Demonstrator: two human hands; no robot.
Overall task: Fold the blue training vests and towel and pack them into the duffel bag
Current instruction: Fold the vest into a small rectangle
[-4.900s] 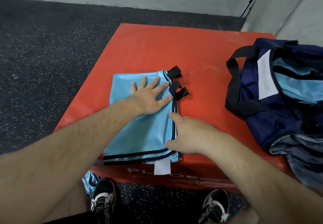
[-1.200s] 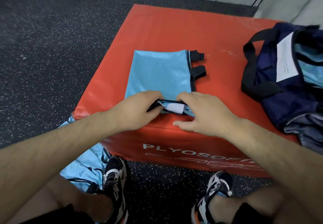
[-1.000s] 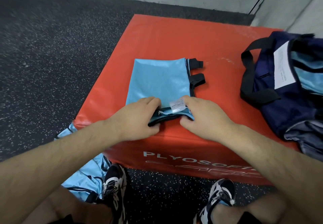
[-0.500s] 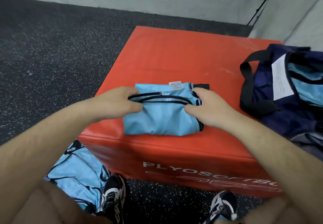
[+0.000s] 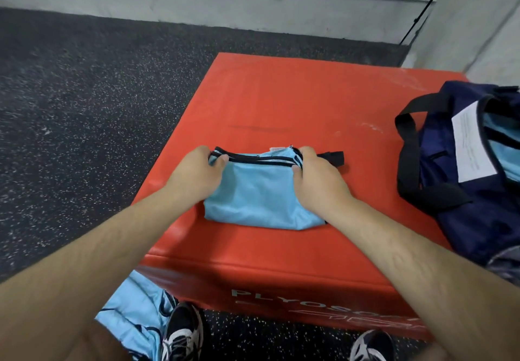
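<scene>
Red bench [image 5: 281, 93] | left hand [image 5: 197, 175] and right hand [image 5: 318, 183]: my fingers [image 5: 305, 153] pinch folded vest [image 5: 259, 200] at far edge | duffel bag [image 5: 464, 208] part-packed (second vest [image 5: 135, 301] on floor [image 5: 84, 93]) | packing pending.

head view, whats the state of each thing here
folded vest, on the red box, held at both far corners
left hand, grips its left corner
right hand, grips its right corner
duffel bag, open, light blue fabric inside
floor vest, crumpled, not folded

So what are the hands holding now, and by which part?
The folded blue vest, pinched along its far black-trimmed edge: left hand at the left corner, right hand at the right corner.
</scene>
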